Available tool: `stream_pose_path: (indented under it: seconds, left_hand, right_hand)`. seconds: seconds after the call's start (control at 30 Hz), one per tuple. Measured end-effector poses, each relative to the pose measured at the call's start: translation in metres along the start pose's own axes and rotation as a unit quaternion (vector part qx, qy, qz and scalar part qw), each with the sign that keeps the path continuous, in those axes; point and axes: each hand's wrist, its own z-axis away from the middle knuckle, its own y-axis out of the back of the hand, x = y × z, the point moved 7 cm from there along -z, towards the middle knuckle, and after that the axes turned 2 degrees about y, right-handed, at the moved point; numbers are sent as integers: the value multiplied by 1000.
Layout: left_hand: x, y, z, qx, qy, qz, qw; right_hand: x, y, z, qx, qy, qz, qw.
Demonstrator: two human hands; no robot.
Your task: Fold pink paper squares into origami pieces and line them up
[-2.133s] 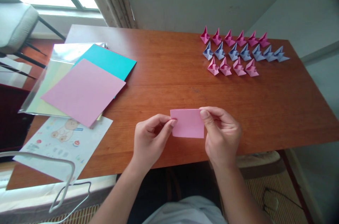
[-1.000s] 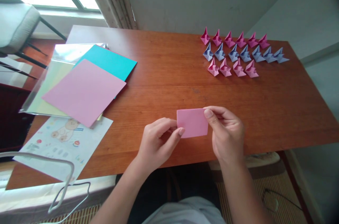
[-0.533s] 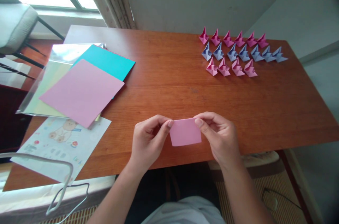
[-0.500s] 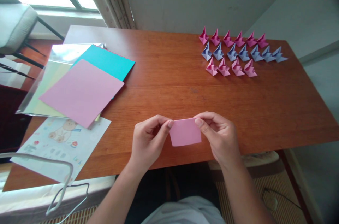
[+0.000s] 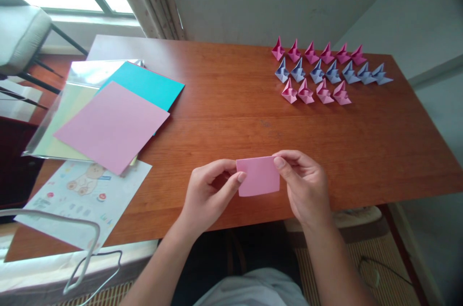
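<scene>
A small pink rectangle of folded paper (image 5: 259, 176) is held up just above the near edge of the wooden table. My left hand (image 5: 211, 192) pinches its left side, thumb in front and fingers behind. At the upper right corner, my right hand (image 5: 306, 183) grips it between thumb and index finger. The paper's face is flat and smooth toward me; its back is hidden.
Rows of small origami figures, dark pink (image 5: 311, 53), bluish-purple (image 5: 317, 72) and light pink (image 5: 305, 91), stand at the far right of the table (image 5: 217, 118). Leftward lie pink (image 5: 112, 125) and turquoise (image 5: 148, 85) sheets, a plastic packet (image 5: 43, 132) and a printed sheet (image 5: 87, 200).
The pink paper has shifted slightly right and up with both hands. My left thumb has slid from the top left corner down onto the left side.
</scene>
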Motion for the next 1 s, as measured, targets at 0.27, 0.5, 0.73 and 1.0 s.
stream_pose_path:
  seconds: [0.27, 0.5, 0.73, 1.0]
  left_hand:
    - [3, -2, -1, -9, -18, -61, 998]
    - [-1, 1, 0, 23, -21, -49, 998]
    - [-7, 1, 3, 35, 41, -13, 998]
    - [-6, 7, 2, 55, 57, 24, 997]
  right_hand:
    - [-1, -8, 2, -21, 10, -24, 999]
    - [-5, -11, 4, -45, 22, 7, 999]
    - [4, -13, 5, -52, -2, -55, 997]
    - [7, -14, 5, -76, -38, -88, 992]
